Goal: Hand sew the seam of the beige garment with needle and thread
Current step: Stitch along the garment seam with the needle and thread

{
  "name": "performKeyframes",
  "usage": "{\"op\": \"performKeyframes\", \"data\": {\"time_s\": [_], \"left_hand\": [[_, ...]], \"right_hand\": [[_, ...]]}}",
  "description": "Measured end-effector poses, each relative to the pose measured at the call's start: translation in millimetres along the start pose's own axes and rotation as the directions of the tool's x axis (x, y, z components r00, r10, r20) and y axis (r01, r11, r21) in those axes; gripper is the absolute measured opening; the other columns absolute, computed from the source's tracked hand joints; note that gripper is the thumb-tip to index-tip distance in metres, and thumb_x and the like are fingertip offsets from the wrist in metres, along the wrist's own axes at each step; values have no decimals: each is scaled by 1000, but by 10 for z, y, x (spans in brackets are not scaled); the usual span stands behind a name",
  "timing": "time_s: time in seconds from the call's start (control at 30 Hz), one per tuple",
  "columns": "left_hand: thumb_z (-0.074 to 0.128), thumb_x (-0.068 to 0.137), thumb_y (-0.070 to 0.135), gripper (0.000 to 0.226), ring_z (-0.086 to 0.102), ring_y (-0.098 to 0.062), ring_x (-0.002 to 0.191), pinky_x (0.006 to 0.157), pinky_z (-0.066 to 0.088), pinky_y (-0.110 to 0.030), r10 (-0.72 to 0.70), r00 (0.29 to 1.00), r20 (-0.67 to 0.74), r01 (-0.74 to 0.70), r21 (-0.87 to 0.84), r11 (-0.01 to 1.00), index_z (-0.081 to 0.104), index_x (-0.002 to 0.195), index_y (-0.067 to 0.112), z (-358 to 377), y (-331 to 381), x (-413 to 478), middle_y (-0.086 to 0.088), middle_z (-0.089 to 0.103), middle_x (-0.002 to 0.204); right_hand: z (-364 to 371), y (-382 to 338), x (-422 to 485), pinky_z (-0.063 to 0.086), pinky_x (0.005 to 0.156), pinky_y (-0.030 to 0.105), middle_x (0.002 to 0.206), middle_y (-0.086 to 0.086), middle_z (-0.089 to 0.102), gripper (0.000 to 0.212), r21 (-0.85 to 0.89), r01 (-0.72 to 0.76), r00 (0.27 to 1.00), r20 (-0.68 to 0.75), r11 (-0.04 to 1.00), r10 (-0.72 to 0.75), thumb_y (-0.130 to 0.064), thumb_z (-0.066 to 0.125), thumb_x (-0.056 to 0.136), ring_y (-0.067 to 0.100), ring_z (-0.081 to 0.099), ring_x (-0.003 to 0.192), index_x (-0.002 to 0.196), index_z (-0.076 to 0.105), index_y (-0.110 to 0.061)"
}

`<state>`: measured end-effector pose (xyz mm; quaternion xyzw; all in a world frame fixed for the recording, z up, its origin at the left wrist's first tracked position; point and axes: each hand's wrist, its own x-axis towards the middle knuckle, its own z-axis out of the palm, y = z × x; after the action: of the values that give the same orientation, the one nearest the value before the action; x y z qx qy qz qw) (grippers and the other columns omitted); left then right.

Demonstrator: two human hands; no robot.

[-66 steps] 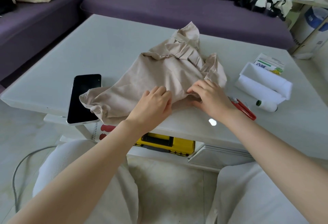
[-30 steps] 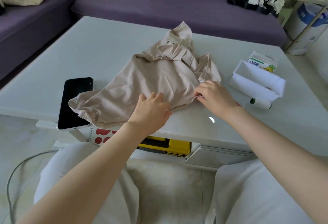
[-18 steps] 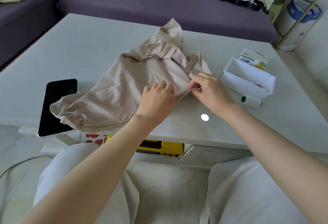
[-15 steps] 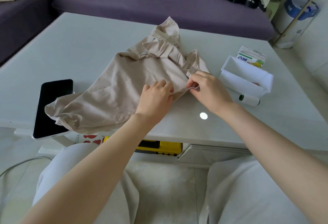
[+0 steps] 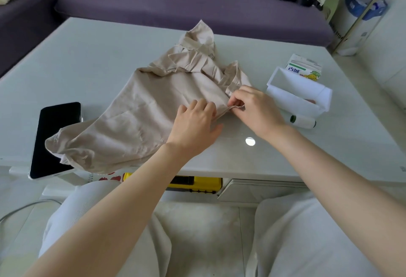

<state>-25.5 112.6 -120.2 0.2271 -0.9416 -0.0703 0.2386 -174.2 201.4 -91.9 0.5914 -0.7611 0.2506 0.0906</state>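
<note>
Both hands were on the beige garment, crumpled on the table. Near the table's front edge the left hand lay flat, fingers straight and together; the right hand pinched its seam edge.

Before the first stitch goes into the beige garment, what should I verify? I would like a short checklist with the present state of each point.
1. Garment held down: ok. The left hand rests flat on the beige garment, which lies on the table.
2. Edge gripped: ok. The right hand pinches the garment's edge close to the left fingertips.
3. Needle in hand: cannot tell. No needle shows in either hand.
4. Thread close by: ok. The thread spool lies on the table just right of the right hand, beside the white box.
5. Cloth free of other things: not ok. The garment's near corner lies over part of the phone.
</note>
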Motion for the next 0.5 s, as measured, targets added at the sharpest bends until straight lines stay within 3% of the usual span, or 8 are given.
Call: {"op": "performKeyframes", "data": {"time_s": [0.13,0.23,0.33,0.43,0.5], "left_hand": [[73,73,27,30,60,-32,79,67,42,-37,4,1000,-30,-5,-30,1000,62,93,7,54,54,86,-9,62,87],[63,75,19,12,60,-31,65,58,43,-37,16,995,-98,-20,-32,999,64,76,7,84,95,173,-7,62,71],[62,76,13,12,56,-30,57,57,39,-35,11,990,-140,-11,3,1000,60,65,8,93,106,223,-5,60,62],[68,73,8,11,56,-30,59,61,37,-35,-18,989,-149,17,-11,1000,61,66,9,112,116,251,-5,61,63],[66,75,12,8,57,-30,61,63,36,-35,-28,988,-155,26,-19,999,62,68,10,133,136,254,-4,63,64]], "right_hand": [[-17,-41,10,39,60,27,84,4,63,11,19,-22,1000,-14,1000,23,0,68,74,21,59,79,80,67,-9],[-54,-49,-19,42,62,29,87,3,63,14,45,3,1000,7,999,-3,1,67,75,22,60,82,85,68,-10],[-133,5,-133,46,67,30,97,5,61,23,42,25,1000,-17,999,-24,4,61,78,23,60,88,97,65,-9],[-230,160,-320,48,69,34,101,7,59,20,13,-131,984,-122,991,131,1,56,85,22,60,88,103,60,-6],[-279,302,-422,49,71,40,103,10,59,15,-42,-304,947,-118,952,297,-5,51,91,27,59,91,102,60,-5]]}}
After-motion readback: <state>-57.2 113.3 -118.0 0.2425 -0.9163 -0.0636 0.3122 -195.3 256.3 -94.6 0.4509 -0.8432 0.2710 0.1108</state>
